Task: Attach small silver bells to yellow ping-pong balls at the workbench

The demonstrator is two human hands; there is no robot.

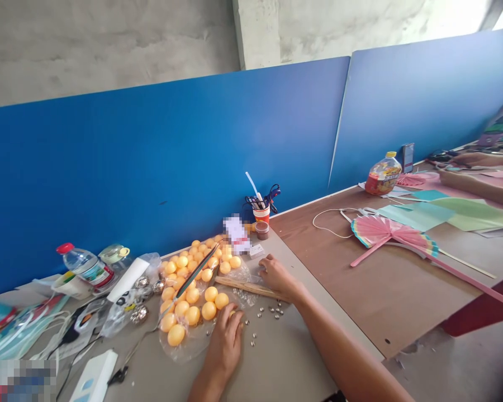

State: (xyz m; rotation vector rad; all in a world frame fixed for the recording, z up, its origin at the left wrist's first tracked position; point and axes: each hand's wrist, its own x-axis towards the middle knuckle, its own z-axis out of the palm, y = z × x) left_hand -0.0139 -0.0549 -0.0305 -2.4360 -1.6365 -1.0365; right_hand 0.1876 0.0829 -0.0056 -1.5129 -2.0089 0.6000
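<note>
Noted glossy orange balls, closely clustered. Found wooden stick lying aslant at their three o'clock; found small silvery beads scattered loose at four o'clock.

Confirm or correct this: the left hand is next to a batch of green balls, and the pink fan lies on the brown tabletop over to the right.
Not quite: the balls next to the left hand are orange, not green, as the head view shows. The pink fan does lie on the brown tabletop to the right.

Smooth plast. balls, shiny met. beads, matt wd. sticks
</note>
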